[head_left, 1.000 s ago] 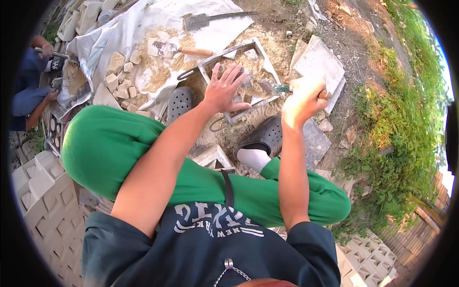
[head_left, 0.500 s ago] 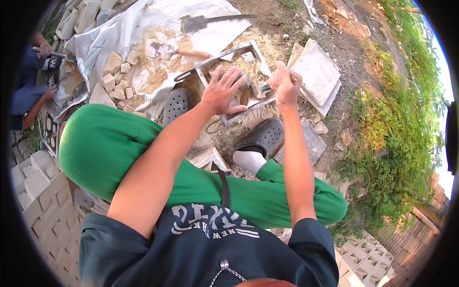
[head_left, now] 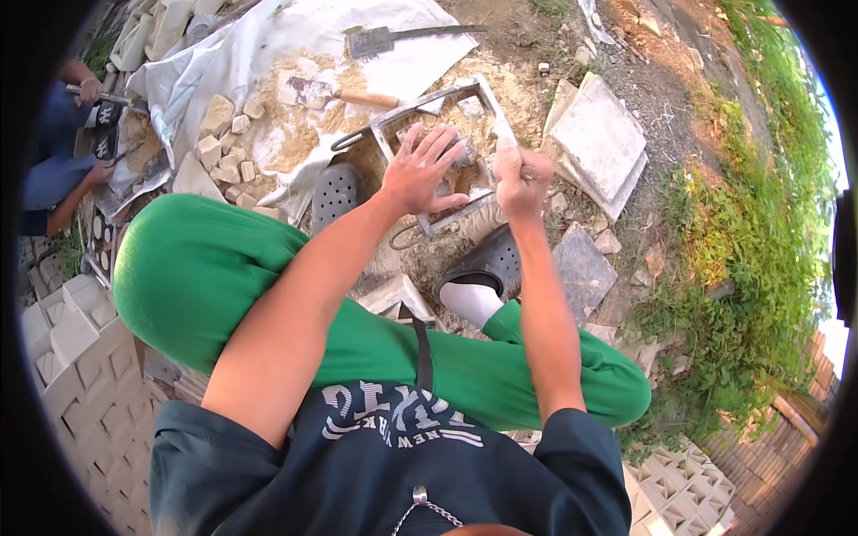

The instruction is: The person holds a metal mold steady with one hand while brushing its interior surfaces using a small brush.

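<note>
The right hand (head_left: pixel 518 179) has swung in from the stacked slabs (head_left: pixel 599 138) to the right side of the metal frame (head_left: pixel 438 98), while the left hand (head_left: pixel 418 174) has hardly shifted. The frame lies on the rubble-strewn ground, its far-left part beside the near-right edge of the white sheet (head_left: pixel 268 31), with stone pieces (head_left: pixel 471 107) inside it.

The left hand is spread wide, palm down, across the frame's left side; I can't tell how hard it presses. The right is curled into a tight fist over the near-right corner. I can't make out what, if anything, is inside that fist.

From where I stand, the closeness of those two hands is the worry. If the fist has a hard tool in it, a stroke that skids off a stone piece could catch the left hand's spread fingers or thumb. The ground looks lumpy too, so weight on one corner might rock the frame and jostle the pieces out of place. A slip toward the person would find the right clog (head_left: pixel 490 263), close by the near side, and the white sock above it gives little cover. The loop handle (head_left: pixel 350 141) sticks out at the left, near the left clog (head_left: pixel 338 192), and could snag a toe. The wooden-handled trowel (head_left: pixel 366 98) lies by the far-left corner, where a nudge of the frame might knock it.
</note>
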Motion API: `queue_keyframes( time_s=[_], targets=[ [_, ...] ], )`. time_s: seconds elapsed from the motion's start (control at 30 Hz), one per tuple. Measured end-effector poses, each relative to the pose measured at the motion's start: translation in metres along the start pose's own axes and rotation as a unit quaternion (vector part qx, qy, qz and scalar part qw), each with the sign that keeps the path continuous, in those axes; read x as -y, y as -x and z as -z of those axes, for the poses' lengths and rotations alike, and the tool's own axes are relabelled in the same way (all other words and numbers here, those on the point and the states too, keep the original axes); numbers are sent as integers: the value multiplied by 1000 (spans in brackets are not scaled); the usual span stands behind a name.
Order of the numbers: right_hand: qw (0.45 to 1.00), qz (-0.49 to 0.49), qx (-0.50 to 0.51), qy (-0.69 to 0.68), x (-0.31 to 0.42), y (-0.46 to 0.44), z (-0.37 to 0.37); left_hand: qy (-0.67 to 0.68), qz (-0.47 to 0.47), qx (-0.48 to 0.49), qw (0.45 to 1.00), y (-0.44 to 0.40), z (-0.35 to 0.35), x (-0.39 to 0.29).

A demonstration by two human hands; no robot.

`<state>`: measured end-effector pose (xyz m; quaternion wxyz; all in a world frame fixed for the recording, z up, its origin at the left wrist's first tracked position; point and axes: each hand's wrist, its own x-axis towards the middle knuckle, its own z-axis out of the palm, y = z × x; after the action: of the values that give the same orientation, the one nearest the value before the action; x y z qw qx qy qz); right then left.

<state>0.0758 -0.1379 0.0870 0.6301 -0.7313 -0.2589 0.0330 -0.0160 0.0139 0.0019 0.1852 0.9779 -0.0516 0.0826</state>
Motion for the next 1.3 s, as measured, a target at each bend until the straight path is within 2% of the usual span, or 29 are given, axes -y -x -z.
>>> queue_keyframes(
  time_s=[0.07, 0.17, 0.2, 0.27, 0.3, 0.33, 0.4, 0.57, 0.67, 0.7, 0.73, 0.83, 0.9, 0.93, 1.0, 1.03, 1.1, 1.13, 1.2, 1.3],
  targets=[
    [1000, 14, 9, 5, 25, -6, 0, 1, 5, -4, 1000, -2, -1, 2],
    [990, -11, -49, -131, 51, -8, 3, 6, 9, 15, 1000, 1, -1, 1],
    [990, -10, -49, -131, 42, -9, 4, 6, 9, 14, 1000, 0, 0, 1],
    [998, 64, 16, -7, 1, -3, 5, 0, 18, 36, 999, -1, 2, -1],
    [1000, -10, -12, -7, -6, 2, -8, 0, 15, 35, 999, 0, 3, -2],
    [1000, -7, -14, -5, -9, 1, -5, 6, 15, 32, 999, 1, 4, -3],
    [999, -23, 1, -34, -11, -3, 2, 13, 18, 29, 999, -1, 5, -3],
    [971, -27, -59, -230, 37, -20, 14, 27, 11, 6, 1000, 0, 0, 1],
    [964, -9, -27, -266, 7, -14, 15, 24, 8, 4, 1000, -1, 1, 0],
    [987, 84, -24, -137, -26, -8, 8, 16, 6, 1, 1000, -1, -1, 1],
    [963, -89, -57, -246, -14, -4, 6, 17, -3, 1, 1000, -1, 0, 0],
    [968, -101, -53, -222, -3, -10, 18, 9, -2, -7, 1000, -2, 0, 0],
    [969, -61, -49, -236, 17, -26, 25, 8, -7, -10, 1000, -5, -1, 3],
    [982, -8, -33, -188, 26, -28, 30, 13, -4, -9, 1000, -2, -1, 0],
    [983, -17, -69, -172, 43, -28, 33, 17, -5, -8, 1000, -2, -3, -1],
    [982, -15, -73, -171, 39, -27, 34, 10, -3, -2, 1000, -2, -4, 0],
    [963, 13, -45, -266, 9, -20, 29, 0, -1, 8, 1000, -3, -5, 0],
    [974, 15, -29, -222, -21, -11, 20, -1, -6, 8, 1000, -2, -3, -2],
    [975, -63, -31, -212, -20, -4, 13, 8, 6, 16, 1000, -4, 0, -4],
    [968, -24, -12, -249, -20, -18, 24, 2, -5, 6, 1000, -3, 0, -3]
  ],
)
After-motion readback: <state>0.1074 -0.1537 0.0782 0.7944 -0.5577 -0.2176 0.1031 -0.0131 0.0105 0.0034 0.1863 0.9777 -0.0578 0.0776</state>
